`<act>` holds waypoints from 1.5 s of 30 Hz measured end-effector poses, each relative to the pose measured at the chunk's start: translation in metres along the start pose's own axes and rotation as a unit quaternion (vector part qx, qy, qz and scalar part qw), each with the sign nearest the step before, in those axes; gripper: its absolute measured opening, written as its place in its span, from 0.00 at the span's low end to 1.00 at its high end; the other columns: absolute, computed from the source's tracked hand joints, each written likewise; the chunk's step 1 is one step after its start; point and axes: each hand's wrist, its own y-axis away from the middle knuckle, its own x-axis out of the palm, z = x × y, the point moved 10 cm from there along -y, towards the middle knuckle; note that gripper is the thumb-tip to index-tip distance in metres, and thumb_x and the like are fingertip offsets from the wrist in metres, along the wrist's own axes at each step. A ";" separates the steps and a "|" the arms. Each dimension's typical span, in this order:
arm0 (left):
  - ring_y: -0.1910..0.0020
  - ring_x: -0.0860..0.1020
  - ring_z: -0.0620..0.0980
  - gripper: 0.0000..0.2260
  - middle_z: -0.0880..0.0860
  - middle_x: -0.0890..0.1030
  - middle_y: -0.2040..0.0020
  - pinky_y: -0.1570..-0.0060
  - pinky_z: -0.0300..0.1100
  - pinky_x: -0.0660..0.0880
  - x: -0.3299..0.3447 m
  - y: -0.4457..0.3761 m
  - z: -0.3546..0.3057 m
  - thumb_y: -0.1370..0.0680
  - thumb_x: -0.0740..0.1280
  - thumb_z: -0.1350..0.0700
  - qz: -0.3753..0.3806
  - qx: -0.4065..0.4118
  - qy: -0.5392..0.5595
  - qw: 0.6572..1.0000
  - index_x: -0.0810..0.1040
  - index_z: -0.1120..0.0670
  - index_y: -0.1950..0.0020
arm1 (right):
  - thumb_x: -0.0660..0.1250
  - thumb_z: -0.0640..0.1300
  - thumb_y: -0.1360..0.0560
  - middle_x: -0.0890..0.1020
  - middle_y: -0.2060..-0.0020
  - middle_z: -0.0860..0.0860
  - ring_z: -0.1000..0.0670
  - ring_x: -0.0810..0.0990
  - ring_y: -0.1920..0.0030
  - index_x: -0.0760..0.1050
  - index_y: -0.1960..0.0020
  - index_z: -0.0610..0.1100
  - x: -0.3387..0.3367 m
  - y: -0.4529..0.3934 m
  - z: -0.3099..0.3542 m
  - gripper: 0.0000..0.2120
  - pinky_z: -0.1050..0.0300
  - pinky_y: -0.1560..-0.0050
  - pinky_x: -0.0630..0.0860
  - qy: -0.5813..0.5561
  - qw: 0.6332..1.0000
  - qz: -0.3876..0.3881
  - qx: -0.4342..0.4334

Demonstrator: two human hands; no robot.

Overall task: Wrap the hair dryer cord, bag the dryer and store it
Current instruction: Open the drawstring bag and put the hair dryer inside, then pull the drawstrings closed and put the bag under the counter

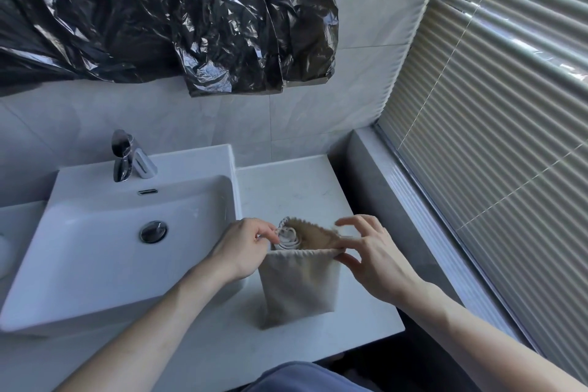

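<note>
Hidden: white hair dryer [288,236] mostly buried in upright beige cloth drawstring bag [299,283] on white worktop [286,188].
Grip: left hand [245,245] pinches the bag's rim at 9 o'clock; right hand [366,251] pinches it at 3 o'clock.
Around: white square basin [95,232] at 9 o'clock.

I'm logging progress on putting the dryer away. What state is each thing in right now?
Cloth bag: upright on the counter, mouth open, not drawn shut.
Hair dryer: inside the bag, white top showing at the mouth.
Left hand: grip pinching the bag's left rim.
Right hand: thumb and finger on the right rim, other fingers spread.
Faucet: no water running.
Sink: no water visible in it.
Blinds: lowered.
</note>
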 end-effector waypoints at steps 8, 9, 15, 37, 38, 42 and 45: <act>0.46 0.78 0.41 0.14 0.45 0.80 0.31 0.43 0.31 0.71 0.015 0.010 0.005 0.18 0.65 0.58 0.078 0.003 -0.028 0.997 0.84 0.49 0.36 | 0.72 0.47 0.19 0.83 0.58 0.58 0.57 0.79 0.56 0.82 0.53 0.50 0.011 0.009 -0.021 0.05 0.52 0.52 0.81 -0.069 0.996 0.001 0.064; 0.47 0.76 0.40 0.13 0.46 0.78 0.31 0.45 0.30 0.69 0.015 0.013 0.006 0.18 0.68 0.54 0.086 0.011 -0.039 0.995 0.82 0.48 0.34 | 0.72 0.47 0.19 0.81 0.59 0.58 0.56 0.79 0.57 0.82 0.54 0.50 0.010 0.010 -0.023 0.05 0.52 0.53 0.80 -0.067 0.996 -0.003 0.066; 0.53 0.78 0.38 0.10 0.44 0.81 0.46 0.49 0.37 0.70 0.004 0.019 0.018 0.20 0.73 0.50 0.036 0.041 -0.088 0.995 0.80 0.45 0.39 | 0.75 0.49 0.22 0.79 0.61 0.60 0.55 0.79 0.59 0.81 0.58 0.55 0.009 0.012 -0.026 0.07 0.52 0.56 0.81 -0.083 0.992 0.033 0.091; 0.57 0.85 0.40 0.06 0.44 0.87 0.58 0.48 0.45 0.81 0.001 0.008 -0.002 0.17 0.69 0.59 -0.042 0.075 -0.015 0.996 0.82 0.52 0.53 | 0.68 0.65 0.22 0.73 0.24 0.47 0.44 0.82 0.36 0.62 0.18 0.50 0.079 -0.017 -0.079 0.39 0.50 0.43 0.83 -0.360 0.843 0.057 0.397; 0.56 0.85 0.41 0.06 0.44 0.87 0.59 0.47 0.45 0.81 0.002 0.007 -0.002 0.17 0.69 0.59 -0.040 0.073 -0.015 0.996 0.82 0.52 0.53 | 0.69 0.65 0.23 0.74 0.25 0.47 0.44 0.83 0.37 0.62 0.17 0.50 0.082 -0.026 -0.079 0.40 0.50 0.45 0.82 -0.356 0.844 0.070 0.395; 0.58 0.84 0.43 0.07 0.44 0.87 0.60 0.48 0.46 0.81 0.002 0.006 -0.003 0.17 0.69 0.59 -0.037 0.071 -0.014 0.997 0.81 0.50 0.54 | 0.75 0.53 0.24 0.86 0.47 0.48 0.49 0.83 0.53 0.80 0.31 0.46 0.089 -0.058 -0.070 0.23 0.56 0.56 0.80 -0.343 0.857 0.097 0.372; 0.58 0.83 0.44 0.07 0.46 0.86 0.60 0.52 0.41 0.79 -0.006 0.013 0.000 0.16 0.68 0.59 -0.043 0.053 -0.006 0.998 0.81 0.51 0.53 | 0.73 0.46 0.23 0.86 0.60 0.53 0.52 0.83 0.59 0.87 0.45 0.44 0.070 -0.074 -0.063 0.09 0.60 0.60 0.80 -0.237 0.920 0.087 0.299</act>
